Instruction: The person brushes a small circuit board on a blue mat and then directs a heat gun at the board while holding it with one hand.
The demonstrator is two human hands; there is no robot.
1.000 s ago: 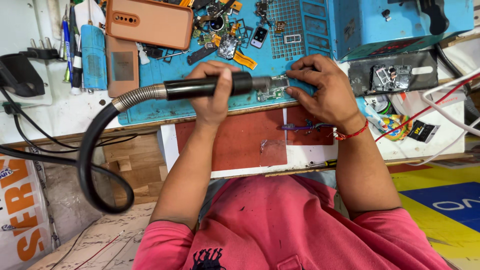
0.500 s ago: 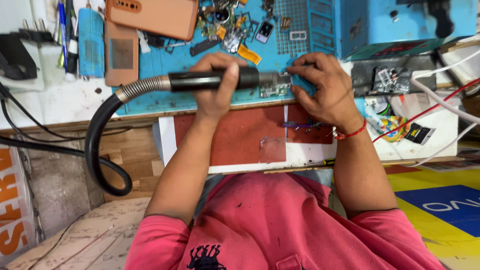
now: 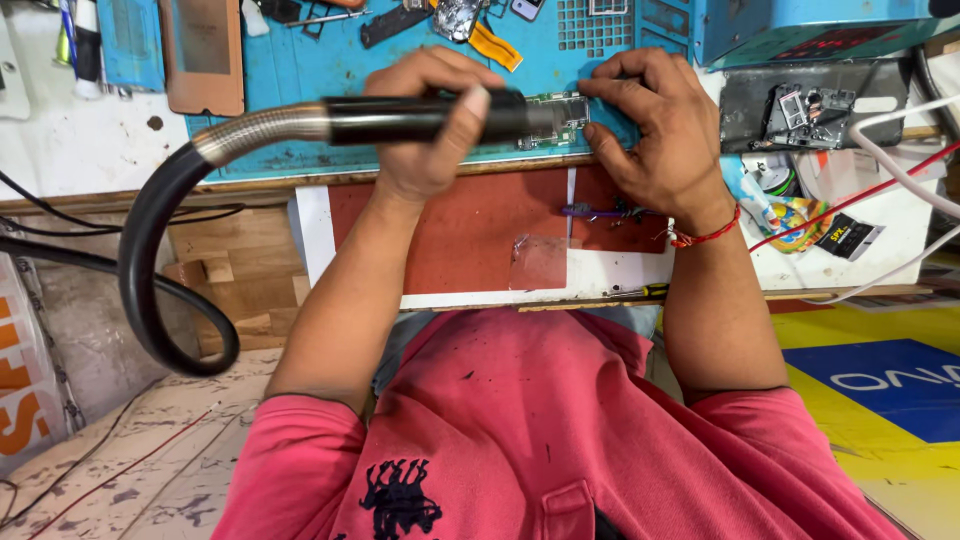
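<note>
Head view, looking straight down: left hand [image 3: 432, 120] is closed around the black handle of a hot-air wand [image 3: 420, 118], thumb over the top, with the ribbed metal neck and black hose [image 3: 150, 260] trailing off to the left and looping down below the bench edge. The wand's nozzle points right, its tip just over a small circuit board [image 3: 556, 115] that lies on the blue work mat [image 3: 330, 70]. Right hand [image 3: 660, 130] rests partly curled on the mat, fingertips [image 3: 598, 92] pressing at the board's right end; it pins rather than grips. The board thus sits between the two hands, touching the right fingers and just beside the left knuckles.

To do this heating well, in my judgement, the nozzle should stay close above the board without touching, moving in small circles, while the right fingers keep clear of the airflow. A red mat [image 3: 470, 235] lies nearer the body, with a blue machine case [image 3: 800, 30] at top right.
</note>
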